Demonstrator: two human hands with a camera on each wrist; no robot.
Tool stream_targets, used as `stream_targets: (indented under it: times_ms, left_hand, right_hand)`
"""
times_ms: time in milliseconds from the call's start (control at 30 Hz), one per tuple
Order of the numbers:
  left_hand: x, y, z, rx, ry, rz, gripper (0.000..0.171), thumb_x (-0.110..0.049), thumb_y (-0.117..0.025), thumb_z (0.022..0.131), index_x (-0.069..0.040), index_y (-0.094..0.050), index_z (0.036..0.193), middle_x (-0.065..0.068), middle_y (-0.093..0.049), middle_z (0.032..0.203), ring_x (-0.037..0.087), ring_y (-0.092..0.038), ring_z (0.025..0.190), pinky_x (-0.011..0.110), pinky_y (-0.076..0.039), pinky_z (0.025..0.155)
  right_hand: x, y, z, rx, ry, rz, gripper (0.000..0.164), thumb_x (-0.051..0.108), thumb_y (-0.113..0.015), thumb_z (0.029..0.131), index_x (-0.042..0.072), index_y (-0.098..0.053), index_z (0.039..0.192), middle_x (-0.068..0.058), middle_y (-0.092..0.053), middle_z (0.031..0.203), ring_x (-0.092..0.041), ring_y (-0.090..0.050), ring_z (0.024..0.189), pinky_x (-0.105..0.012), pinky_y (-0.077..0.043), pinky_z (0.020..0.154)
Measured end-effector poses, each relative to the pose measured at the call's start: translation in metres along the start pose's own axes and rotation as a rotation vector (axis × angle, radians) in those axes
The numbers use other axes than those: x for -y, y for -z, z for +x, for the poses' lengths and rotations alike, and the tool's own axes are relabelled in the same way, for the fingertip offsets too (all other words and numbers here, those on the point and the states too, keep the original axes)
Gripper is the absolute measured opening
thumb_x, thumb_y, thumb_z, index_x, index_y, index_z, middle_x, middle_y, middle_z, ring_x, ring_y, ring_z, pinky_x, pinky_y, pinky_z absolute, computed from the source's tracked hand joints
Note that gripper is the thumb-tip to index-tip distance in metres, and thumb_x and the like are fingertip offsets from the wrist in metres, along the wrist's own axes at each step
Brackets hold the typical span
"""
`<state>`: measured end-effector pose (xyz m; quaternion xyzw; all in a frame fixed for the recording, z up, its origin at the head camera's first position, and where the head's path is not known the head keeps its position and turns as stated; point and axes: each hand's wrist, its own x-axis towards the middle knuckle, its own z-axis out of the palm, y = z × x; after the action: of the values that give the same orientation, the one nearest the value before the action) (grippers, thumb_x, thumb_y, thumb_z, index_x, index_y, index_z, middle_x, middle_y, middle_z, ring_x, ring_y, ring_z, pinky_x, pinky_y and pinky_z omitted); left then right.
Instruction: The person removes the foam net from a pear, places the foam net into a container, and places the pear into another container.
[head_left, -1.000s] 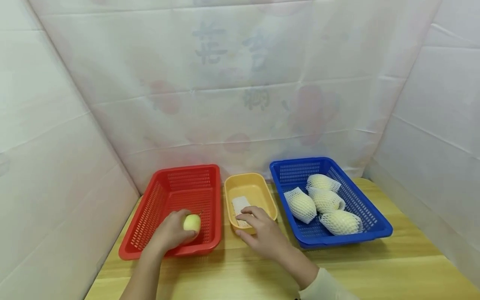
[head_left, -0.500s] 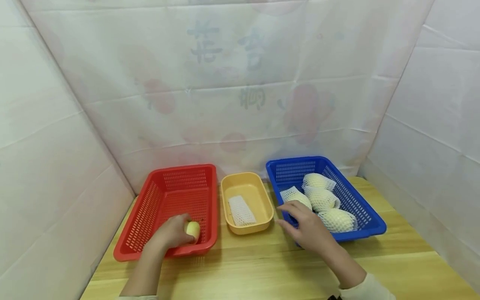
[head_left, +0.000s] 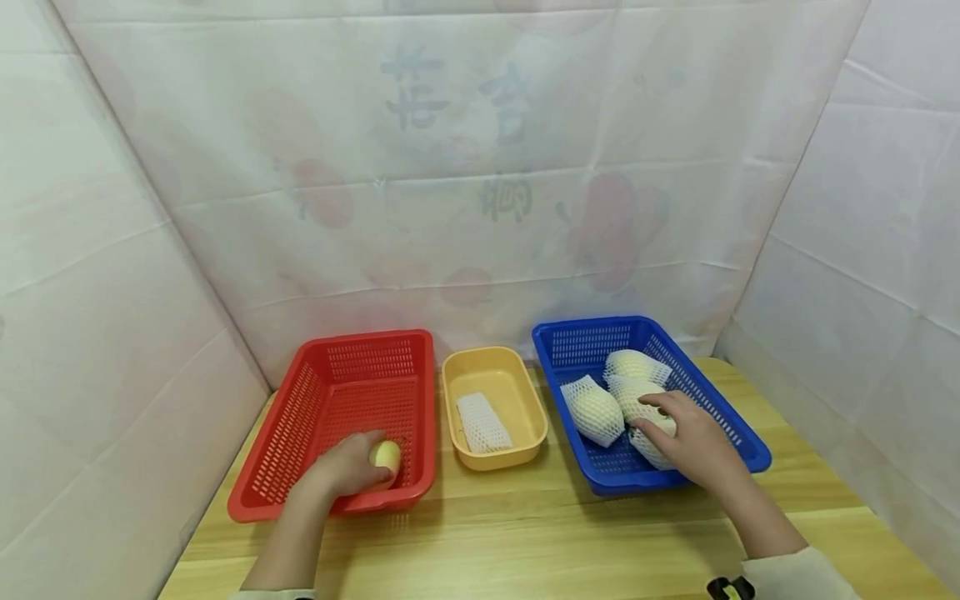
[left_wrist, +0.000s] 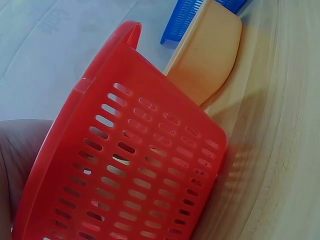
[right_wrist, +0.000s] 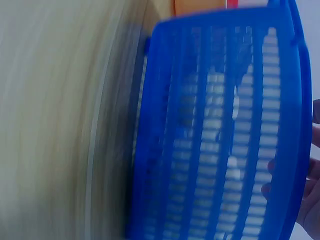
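Observation:
In the head view my left hand [head_left: 351, 465] grips a yellow pear [head_left: 387, 457] inside the front of the red basket [head_left: 429, 417]. The basket's front wall hides most of that hand in the left wrist view. My right hand [head_left: 697, 437] is over the front right of the blue basket [head_left: 553, 367], thumb and fingers apart, overlapping a pale fruit in a white foam net [head_left: 651, 446]. Several more net-wrapped fruits [head_left: 594, 411] lie beside and behind it. In the right wrist view the fingers [right_wrist: 312, 170] show past the blue basket's rim.
Between the two baskets stands a small yellow tray [head_left: 521, 367]. A flattened white foam net [head_left: 483, 423] lies in it. All three stand on a wooden table [head_left: 480, 533], with white cloth walls [head_left: 465, 150] behind and at both sides.
My right hand has moved right, from above the yellow tray to over the front fruit in the blue basket. The left hand has sunk slightly with the pear in the red basket.

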<state>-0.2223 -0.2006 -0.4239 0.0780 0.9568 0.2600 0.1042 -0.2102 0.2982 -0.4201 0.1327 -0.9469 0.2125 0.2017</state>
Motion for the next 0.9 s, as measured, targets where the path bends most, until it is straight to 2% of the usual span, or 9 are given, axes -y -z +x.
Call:
stream_targets:
  times_ms: [100, 200, 400, 533, 667, 767, 900]
  left_hand:
    - [-0.001, 0.001, 0.0, -0.003, -0.007, 0.006, 0.063, -0.018, -0.077, 0.08, 0.001, -0.054, 0.136, 0.013, -0.063, 0.121, 0.026, -0.055, 0.1, 0.05, -0.049, 0.088]
    - [-0.001, 0.002, 0.0, -0.007, 0.0, 0.007, 0.064, -0.018, -0.077, 0.08, 0.0, -0.053, 0.137, 0.015, -0.061, 0.126, 0.027, -0.055, 0.104, 0.052, -0.048, 0.092]
    - [0.0, 0.002, 0.0, -0.01, 0.008, 0.013, 0.066, -0.018, -0.076, 0.082, 0.001, -0.051, 0.14, 0.02, -0.054, 0.138, 0.038, -0.049, 0.128, 0.06, -0.042, 0.102]
    - [0.001, 0.002, -0.001, -0.017, 0.002, 0.018, 0.066, -0.017, -0.075, 0.082, 0.001, -0.05, 0.14, 0.021, -0.053, 0.14, 0.041, -0.046, 0.132, 0.063, -0.041, 0.101]
    - [0.002, 0.001, -0.002, -0.039, -0.001, 0.012, 0.065, -0.018, -0.076, 0.082, 0.001, -0.052, 0.138, 0.02, -0.056, 0.137, 0.037, -0.051, 0.127, 0.06, -0.043, 0.1]
    - [0.004, 0.0, -0.003, -0.061, 0.005, 0.008, 0.064, -0.021, -0.076, 0.083, 0.001, -0.052, 0.138, 0.019, -0.058, 0.134, 0.035, -0.054, 0.123, 0.059, -0.044, 0.099]
    - [0.005, 0.0, -0.005, -0.113, 0.003, 0.023, 0.061, -0.025, -0.07, 0.089, 0.0, -0.05, 0.14, 0.022, -0.055, 0.137, 0.041, -0.051, 0.127, 0.062, -0.043, 0.099]
  right_hand:
    - [-0.013, 0.006, -0.001, 0.041, -0.055, -0.024, 0.041, 0.035, -0.064, 0.096, 0.008, -0.063, 0.126, -0.019, -0.06, 0.124, -0.038, -0.061, 0.102, -0.056, -0.052, 0.077]
    - [-0.023, 0.011, 0.0, 0.101, -0.107, -0.046, 0.048, 0.038, -0.064, 0.095, 0.005, -0.06, 0.13, -0.024, -0.056, 0.13, -0.043, -0.057, 0.108, -0.059, -0.05, 0.081]
    - [-0.041, 0.011, 0.004, 0.235, -0.222, -0.067, 0.064, 0.04, -0.071, 0.089, 0.001, -0.053, 0.137, -0.033, -0.049, 0.135, -0.054, -0.047, 0.119, -0.067, -0.045, 0.085]
    - [-0.052, 0.006, 0.006, 0.318, -0.238, -0.072, 0.076, 0.048, -0.074, 0.083, -0.003, -0.052, 0.136, -0.035, -0.049, 0.135, -0.059, -0.041, 0.123, -0.069, -0.042, 0.089]
    - [-0.053, 0.003, 0.008, 0.379, -0.249, -0.056, 0.085, 0.055, -0.073, 0.081, -0.005, -0.05, 0.137, -0.035, -0.05, 0.135, -0.058, -0.042, 0.124, -0.068, -0.043, 0.09]
    - [-0.05, 0.004, 0.009, 0.432, -0.258, -0.023, 0.092, 0.054, -0.074, 0.08, -0.008, -0.043, 0.141, -0.037, -0.049, 0.134, -0.056, -0.048, 0.12, -0.065, -0.046, 0.088]
    - [-0.049, 0.005, 0.011, 0.487, -0.269, 0.011, 0.1, 0.05, -0.08, 0.075, -0.007, -0.037, 0.145, -0.037, -0.05, 0.134, -0.055, -0.051, 0.117, -0.062, -0.048, 0.086]
